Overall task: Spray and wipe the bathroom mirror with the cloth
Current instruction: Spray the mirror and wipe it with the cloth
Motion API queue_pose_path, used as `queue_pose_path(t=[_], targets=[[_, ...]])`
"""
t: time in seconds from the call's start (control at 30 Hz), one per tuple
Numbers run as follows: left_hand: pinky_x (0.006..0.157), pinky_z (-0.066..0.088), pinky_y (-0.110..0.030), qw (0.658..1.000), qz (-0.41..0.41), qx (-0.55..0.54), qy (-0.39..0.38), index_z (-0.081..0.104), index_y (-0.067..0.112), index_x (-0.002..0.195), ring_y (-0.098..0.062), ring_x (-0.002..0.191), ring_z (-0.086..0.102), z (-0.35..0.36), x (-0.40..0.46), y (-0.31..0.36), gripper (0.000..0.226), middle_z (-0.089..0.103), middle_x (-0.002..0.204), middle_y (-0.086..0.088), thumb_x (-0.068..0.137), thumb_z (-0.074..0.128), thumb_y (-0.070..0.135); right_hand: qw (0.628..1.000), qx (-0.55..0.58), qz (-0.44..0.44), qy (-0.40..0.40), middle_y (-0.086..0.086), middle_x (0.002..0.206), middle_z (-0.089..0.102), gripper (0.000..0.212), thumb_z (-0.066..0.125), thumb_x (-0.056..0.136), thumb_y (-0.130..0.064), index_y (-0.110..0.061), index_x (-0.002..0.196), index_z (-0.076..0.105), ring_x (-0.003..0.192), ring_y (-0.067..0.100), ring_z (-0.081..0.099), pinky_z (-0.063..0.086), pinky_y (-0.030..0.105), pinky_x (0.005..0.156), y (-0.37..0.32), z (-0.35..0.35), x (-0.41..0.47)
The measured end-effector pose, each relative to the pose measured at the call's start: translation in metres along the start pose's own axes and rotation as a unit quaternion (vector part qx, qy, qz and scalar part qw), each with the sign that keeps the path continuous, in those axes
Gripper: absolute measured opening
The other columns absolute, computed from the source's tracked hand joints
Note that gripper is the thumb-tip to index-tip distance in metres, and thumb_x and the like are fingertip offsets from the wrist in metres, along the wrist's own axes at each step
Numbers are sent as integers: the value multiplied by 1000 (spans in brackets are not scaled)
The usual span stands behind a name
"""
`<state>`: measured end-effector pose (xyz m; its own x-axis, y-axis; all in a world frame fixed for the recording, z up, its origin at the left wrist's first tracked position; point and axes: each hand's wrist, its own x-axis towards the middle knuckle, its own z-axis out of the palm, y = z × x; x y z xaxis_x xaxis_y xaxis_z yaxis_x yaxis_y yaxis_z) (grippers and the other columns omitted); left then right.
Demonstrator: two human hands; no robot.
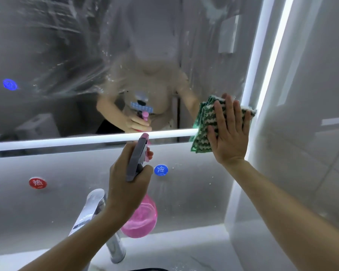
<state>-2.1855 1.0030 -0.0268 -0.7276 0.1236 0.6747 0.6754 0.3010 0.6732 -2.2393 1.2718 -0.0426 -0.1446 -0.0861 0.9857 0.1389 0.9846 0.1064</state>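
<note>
Right hand [228,132] pressed the green cloth [204,122] flat-fingered against the mirror's [67,55] lower right corner; left hand [128,182] gripped the pink spray bottle [143,218].

both forearms bare, no sleeves; hands [228,132] ungloved; no rings, watch visible.

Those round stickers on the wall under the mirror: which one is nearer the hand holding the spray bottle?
The blue sticker, just right of the left hand gripping the spray bottle. The red sticker sits well off to the left.
</note>
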Motion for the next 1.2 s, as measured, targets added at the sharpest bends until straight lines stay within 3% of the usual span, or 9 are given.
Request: queue_pose_path(t=[0.13, 0.47, 0.67, 0.77, 0.87, 0.97, 1.03, 1.13, 1.2], targets=[[45, 30, -12, 1000, 4, -24, -5, 55, 14, 86, -9, 47, 39, 13, 19, 14, 24, 48, 57, 9, 65, 49, 6, 995, 8, 93, 46, 14, 148, 36, 50, 26, 100, -36, -15, 145, 28, 140, 27, 26, 19, 49, 114, -8, 1, 41], [40, 28, -8, 988, 115, -98, -19, 48, 26, 75, -4, 42, 39, 16, 97, 93, 19, 53, 56, 20, 68, 48, 8, 996, 20, 66, 64, 11, 149, 37, 51, 30, 98, -36, -14, 143, 37, 140, 25, 27, 16, 46, 115, 11, -14, 175], [36, 29, -13, 977, 143, -154, -31, 51, 25, 77, -7, 43, 35, -12, 152, 148, 26, 50, 50, 9, 79, 54, 0, 993, 49, 105, -8, 2, 158, 14, 57, 17, 96, -43, -24, 150, 14, 145, 18, 8, -6, 38, 117, 6, -37, 264], [39, 27, -20, 974, 139, -177, -34, 58, 8, 85, -9, 43, 33, -30, 185, 176, 22, 48, 49, 8, 77, 51, -11, 986, 54, 150, -39, -2, 159, -2, 57, 12, 97, -43, -27, 151, 3, 146, 15, -5, -17, 33, 112, 2, -47, 323], [48, 31, -25, 971, 137, -195, -35, 59, -1, 87, -12, 50, 38, -50, 220, 207, 19, 50, 63, -16, 75, 50, -12, 981, 48, 182, -37, -3, 159, -6, 54, 16, 102, -40, -28, 151, -2, 145, 14, -7, -15, 36, 114, 1, -56, 381], [46, 35, -16, 969, 116, -216, -10, 61, 15, 79, -8, 50, 42, -65, 251, 235, 29, 53, 58, -6, 73, 51, -11, 978, 54, 192, -56, -4, 159, -9, 54, 16, 103, -40, -27, 150, -6, 145, 14, -9, -15, 38, 114, 7, -64, 428], [42, 33, -12, 968, 108, -227, 9, 57, 2, 71, -3, 42, 40, -75, 267, 249, 12, 50, 46, 4, 72, 53, -10, 979, 58, 183, -64, -4, 159, -10, 55, 16, 102, -40, -28, 150, -7, 145, 14, -10, -14, 39, 115, 14, -67, 457], [60, 37, -27, 966, 115, -232, -3, 56, -11, 81, -17, 65, 48, -83, 285, 264, 15, 62, 74, -23, 67, 52, -5, 980, 63, 173, -75, -4, 158, -13, 55, 15, 102, -41, -28, 150, -9, 145, 14, -11, -14, 40, 115, 23, -74, 500], [63, 38, -31, 967, 108, -232, 12, 64, 3, 77, -24, 69, 50, -86, 296, 272, 17, 63, 84, -28, 66, 53, -4, 982, 57, 160, -80, -4, 158, -13, 55, 14, 102, -41, -28, 150, -10, 145, 15, -11, -14, 41, 115, 28, -79, 526]])
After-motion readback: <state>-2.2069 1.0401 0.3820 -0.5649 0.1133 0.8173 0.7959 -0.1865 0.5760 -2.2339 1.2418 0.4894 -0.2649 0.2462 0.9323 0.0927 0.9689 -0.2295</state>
